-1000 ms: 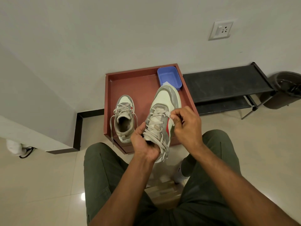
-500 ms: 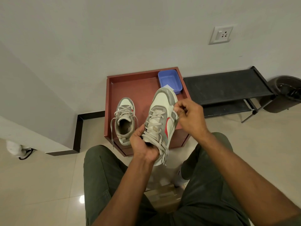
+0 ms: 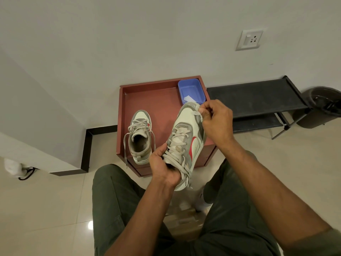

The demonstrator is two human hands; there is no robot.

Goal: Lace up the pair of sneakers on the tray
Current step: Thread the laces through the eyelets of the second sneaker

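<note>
A white and grey sneaker with a red stripe (image 3: 186, 133) is held up above the front of the red-brown tray (image 3: 156, 97), toe pointing away. My left hand (image 3: 163, 167) grips its heel end from below. My right hand (image 3: 215, 119) pinches a pale lace end (image 3: 197, 113) beside the toe, pulled out away from the eyelets. The second sneaker (image 3: 139, 139) stands on the tray to the left, its loose laces hanging over the tray's front edge.
A blue plastic tub (image 3: 191, 90) with a white slip in it sits in the tray's back right corner. A black low rack (image 3: 256, 100) stands to the right, a dark bin (image 3: 323, 108) beyond it. My knees flank a cardboard box (image 3: 184, 218) on the tiled floor.
My right hand has drawn the lace from the middle of the sneaker outward toward the toe. The left hand keeps its hold on the heel, and the sneaker has tilted slightly.
</note>
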